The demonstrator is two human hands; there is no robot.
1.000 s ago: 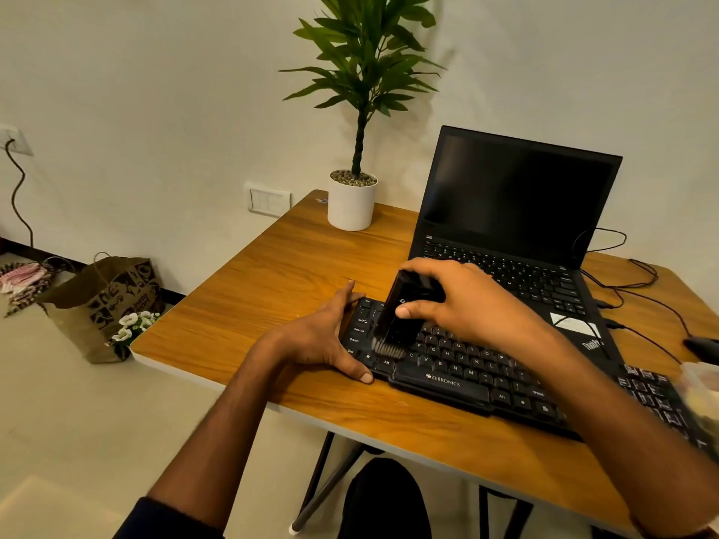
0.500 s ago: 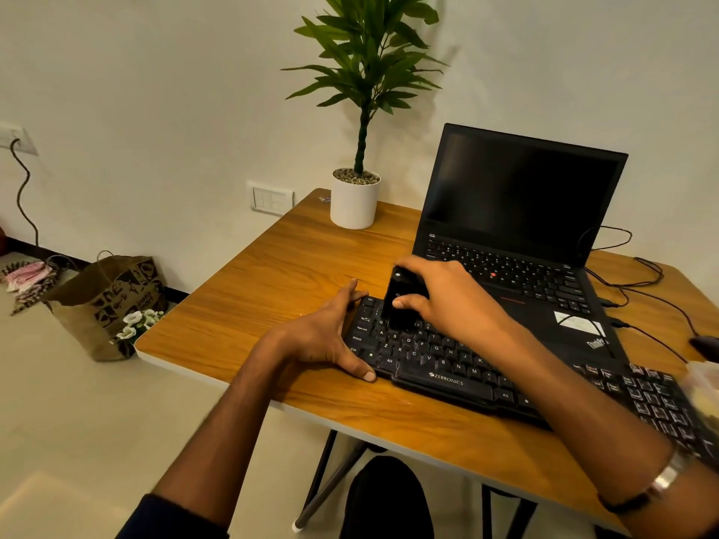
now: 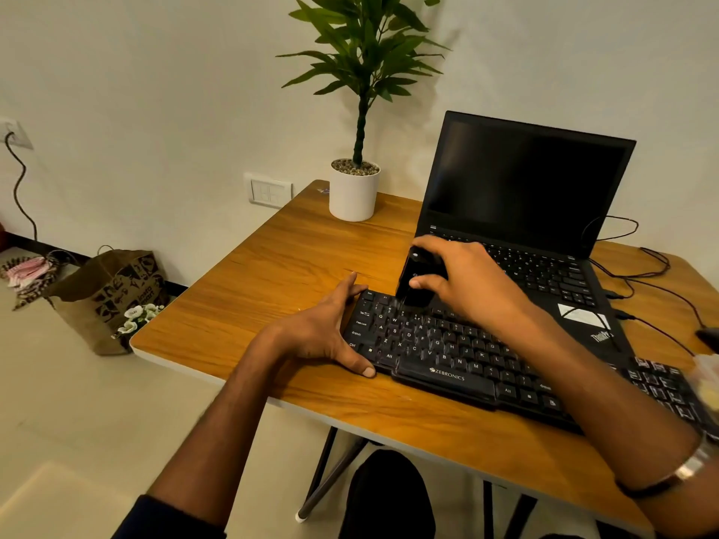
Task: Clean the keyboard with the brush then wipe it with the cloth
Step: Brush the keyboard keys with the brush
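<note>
While our right hand (image 3: 472, 284) drags the brush (image 3: 418, 280) over the top-left keys, we judge the brushing step under way.

Right fingers curl round the brush, thumb pinching its front face; bristles meet the top rows of the keyboard (image 3: 463, 354), which lies on the table (image 3: 280, 274) before the laptop (image 3: 533, 212). Left hand (image 3: 325, 334) braces the keyboard's left end, fingers together behind, thumb splayed along the front edge. Next, likely: sweep the remaining rows rightward, then fetch the cloth, not seen here. Legible: "ZEBRONICS" on the keyboard, "ThinkPad", partly readable, on the laptop.
</note>
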